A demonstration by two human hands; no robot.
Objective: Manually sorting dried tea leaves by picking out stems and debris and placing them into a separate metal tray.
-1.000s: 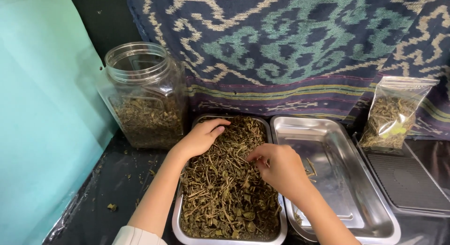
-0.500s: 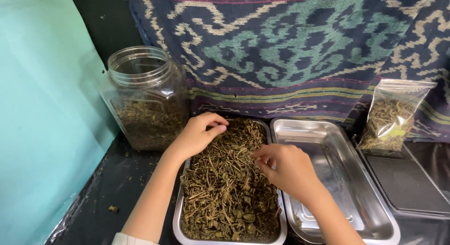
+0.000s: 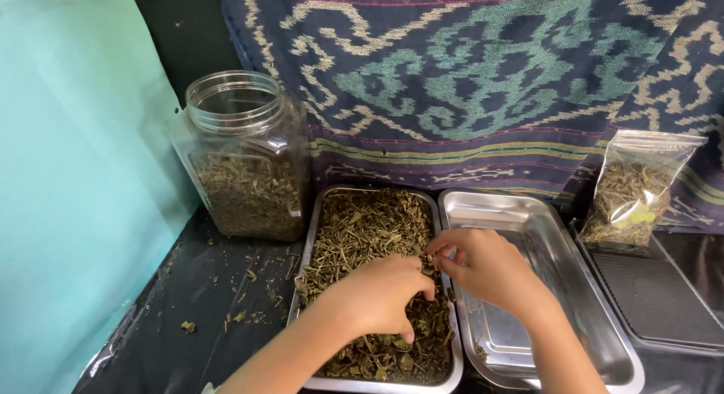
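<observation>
Over the left tray: both my hands, close together near its middle.
Left hand (image 3: 373, 296): I have it palm down on the herbs (image 3: 362, 228), fingers curled into the pile, tips buried in stems. Whether it grips any, I cannot tell.
Right hand (image 3: 490, 269): I see it at the seam between the two trays, thumb and forefinger pinched together over the herb edge. What sits in the pinch is too small to make out.
Herbs: dried green-brown leaves and stems, filling the left tray (image 3: 313, 220) nearly rim to rim, under and around my left hand.
Right tray (image 3: 573, 273): steel, touching the left tray side by side, mostly bare with a few bits near its left wall.
Jar (image 3: 245, 156): clear plastic, no lid, upright just behind the left tray's far-left corner, about half full of similar dried leaf.
Bag (image 3: 633, 187): clear zip bag of dried leaf, standing at far right against the cloth.
Black tray (image 3: 656, 288): dark ribbed surface right of the steel trays, bag at its far end.
Cloth (image 3: 483, 77): patterned weave, dark blue with teal and cream, hanging behind everything.
Table (image 3: 204, 318): black sheet, loose leaf crumbs scattered left of the trays.
Wall (image 3: 75, 175): teal panel along the left.
</observation>
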